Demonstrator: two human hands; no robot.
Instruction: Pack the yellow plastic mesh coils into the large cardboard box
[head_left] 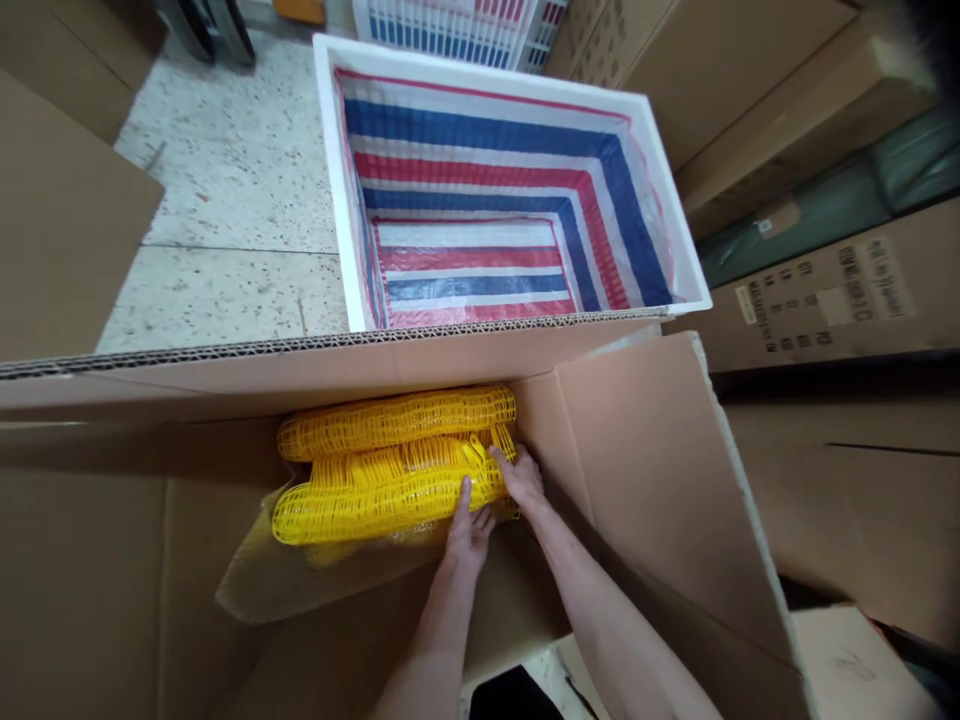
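A nested stack of yellow plastic mesh baskets (405, 500) lies on its side inside a deep cardboard box (622, 440). My left hand (469, 535) grips the near edge of the stack, its thumb on top and the fingers curled lower down. At the right end of the stack, my right hand (521, 475) is closed around the rims, with some fingertips hidden behind the mesh. A clear plastic bag (277, 580) lies under and in front of the baskets.
Beyond the box stands a white plastic crate (330, 180) lined with red, white and blue striped sheeting (480, 285). Another white crate (442, 40) is behind it. Cardboard cartons (840, 290) are stacked along the right. Speckled floor (225, 200) shows at the left.
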